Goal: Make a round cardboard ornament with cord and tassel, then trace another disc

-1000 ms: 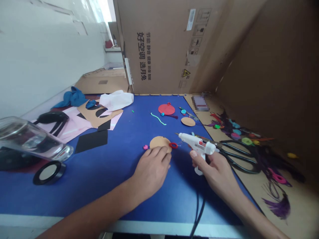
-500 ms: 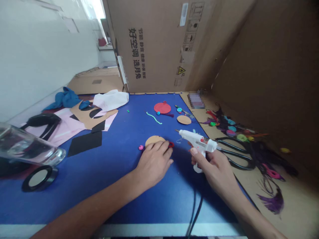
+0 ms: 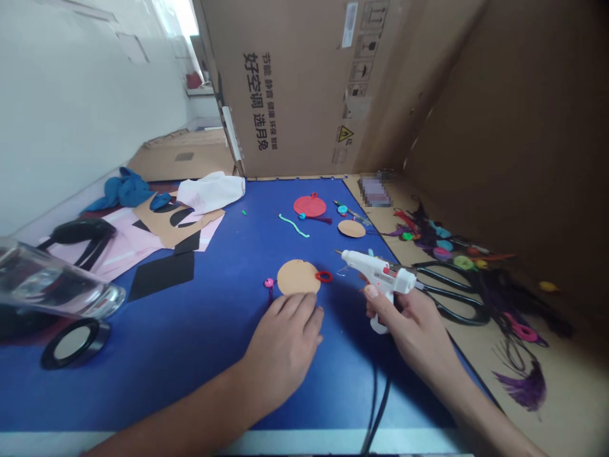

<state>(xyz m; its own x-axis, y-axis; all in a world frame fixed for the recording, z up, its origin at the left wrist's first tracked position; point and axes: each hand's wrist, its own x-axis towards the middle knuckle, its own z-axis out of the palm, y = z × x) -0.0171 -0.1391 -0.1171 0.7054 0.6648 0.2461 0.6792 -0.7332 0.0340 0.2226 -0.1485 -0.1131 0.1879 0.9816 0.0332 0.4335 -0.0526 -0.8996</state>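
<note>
On the blue table, a tan disc (image 3: 299, 278) lies flat with a pink bell (image 3: 269, 283) at its left edge and a red ring (image 3: 324, 277) at its right. My left hand (image 3: 285, 343) rests palm down just below the disc, fingers extended, their tips at its near edge. In my right hand (image 3: 404, 314) is a white glue gun (image 3: 378, 270), its nozzle pointing left, to the upper right of the red ring. A thin strand hangs near the nozzle. Farther back lie a red disc (image 3: 309, 206), a smaller tan disc (image 3: 351, 228) and a light green strip (image 3: 294, 226).
Black scissors (image 3: 457, 311) lie right of my right hand, near purple tassels (image 3: 526, 384) and colourful trinkets. At left are a glass (image 3: 61, 279), a roll of black tape (image 3: 75, 343) and paper scraps (image 3: 162, 276). A cardboard wall (image 3: 304, 114) stands behind.
My left hand has slid back toward me off the tan disc, which now shows almost fully. The glue gun has hardly moved.
</note>
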